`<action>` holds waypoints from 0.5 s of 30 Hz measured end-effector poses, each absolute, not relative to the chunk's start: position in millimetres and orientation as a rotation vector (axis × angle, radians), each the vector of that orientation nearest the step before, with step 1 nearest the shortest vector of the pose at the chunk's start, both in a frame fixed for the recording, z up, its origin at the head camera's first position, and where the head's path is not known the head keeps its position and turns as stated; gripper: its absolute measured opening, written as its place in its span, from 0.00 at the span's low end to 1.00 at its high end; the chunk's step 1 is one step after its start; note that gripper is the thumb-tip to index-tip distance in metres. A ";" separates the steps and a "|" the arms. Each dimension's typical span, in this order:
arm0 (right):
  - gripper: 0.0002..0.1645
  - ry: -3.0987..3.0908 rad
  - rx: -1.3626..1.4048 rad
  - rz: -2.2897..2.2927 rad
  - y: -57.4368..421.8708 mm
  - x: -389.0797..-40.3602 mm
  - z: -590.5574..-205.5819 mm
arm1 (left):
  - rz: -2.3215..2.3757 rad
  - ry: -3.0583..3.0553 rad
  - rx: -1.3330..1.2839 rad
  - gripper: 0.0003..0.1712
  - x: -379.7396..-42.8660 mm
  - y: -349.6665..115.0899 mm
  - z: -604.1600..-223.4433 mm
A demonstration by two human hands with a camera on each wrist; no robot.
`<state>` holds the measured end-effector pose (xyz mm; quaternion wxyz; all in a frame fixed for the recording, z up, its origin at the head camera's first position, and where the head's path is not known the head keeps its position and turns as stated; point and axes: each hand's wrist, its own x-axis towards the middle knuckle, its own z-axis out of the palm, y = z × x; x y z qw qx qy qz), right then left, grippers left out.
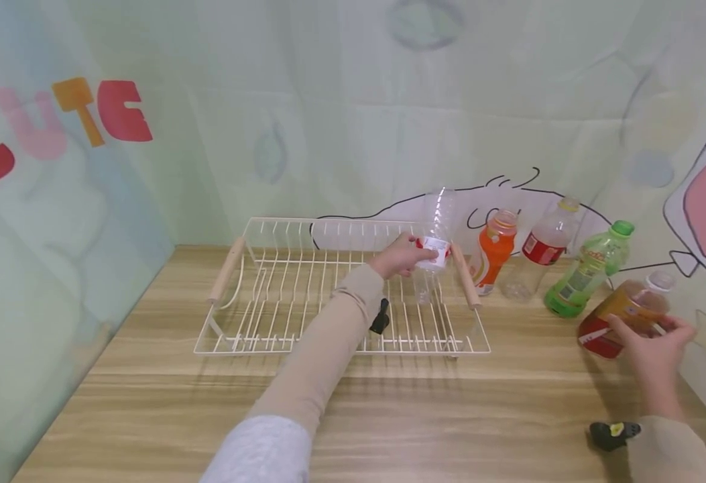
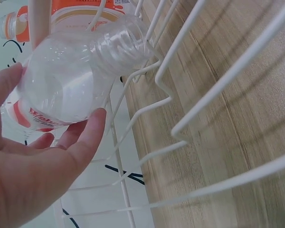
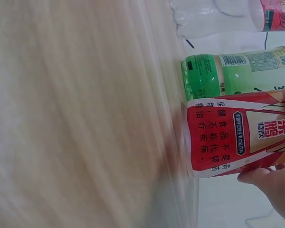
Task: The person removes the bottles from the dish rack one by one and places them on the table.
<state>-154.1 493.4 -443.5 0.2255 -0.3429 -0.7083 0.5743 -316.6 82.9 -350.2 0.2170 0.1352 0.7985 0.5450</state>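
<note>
My left hand grips a clear plastic bottle round its red-and-white label. The bottle is upside down, its uncapped neck among the white wires at the right end of a dish rack. In the left wrist view, thumb and fingers lie on opposite sides of it. At far right, my right hand holds a red-and-yellow bottle, thumb and fingers about its upper part. That bottle leans slightly, its base low by the tabletop. Some right-hand fingers are hidden behind it.
Between the rack and the right hand stand an orange bottle, a clear bottle with a red label and a green bottle with a green cap. Wooden handles top the rack's ends. A printed curtain hangs behind the wooden table.
</note>
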 end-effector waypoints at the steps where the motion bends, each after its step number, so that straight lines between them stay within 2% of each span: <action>1: 0.53 -1.950 -0.937 1.589 493.2 -154.4 -444.2 | 1.510 2.211 0.372 0.43 -316.3 81.7 -349.1; 15: 0.45 -1.904 -0.956 1.593 444.4 -137.2 -404.5 | 1.513 2.209 0.404 0.42 -317.3 70.3 -330.0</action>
